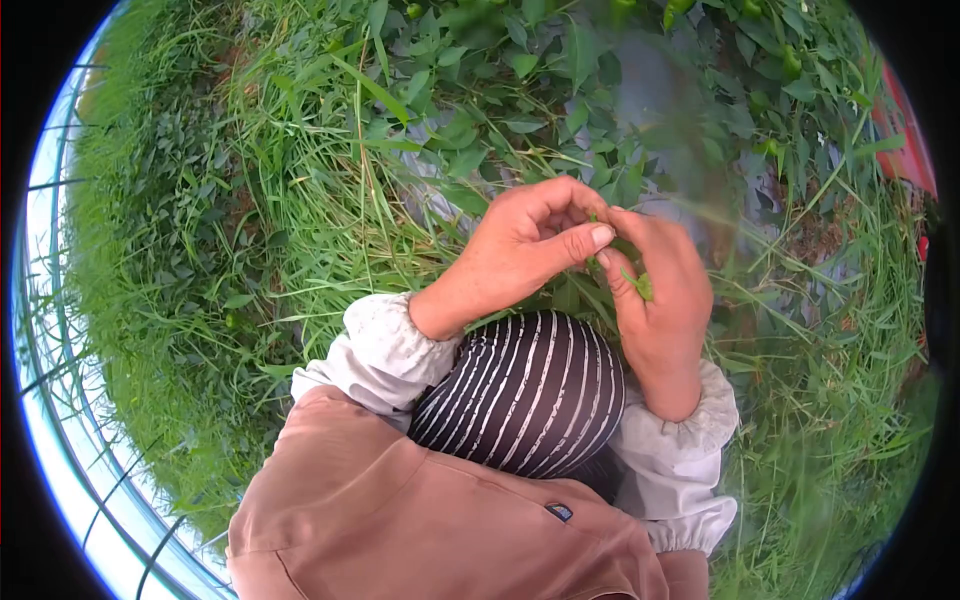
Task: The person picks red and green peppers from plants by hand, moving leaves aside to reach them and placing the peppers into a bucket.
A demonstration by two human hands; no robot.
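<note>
In front of the striped knee, my two hands meet with fingertips touching or nearly so. My left hand is closed, thumb and bent fingers pinched together on a thin green bit. My right hand is also closed, its thumb and forefinger pinching the same small green sprig. A bright little leaf of the sprig sticks out over the right thumb. Most of the sprig is hidden by the fingers. White elasticated sleeves cover both wrists.
Leafy plants with green peppers stand just beyond my hands. Grey plastic sheeting shows between them. Tall grass grows at the left, more at the right. A red object lies at the far right edge.
</note>
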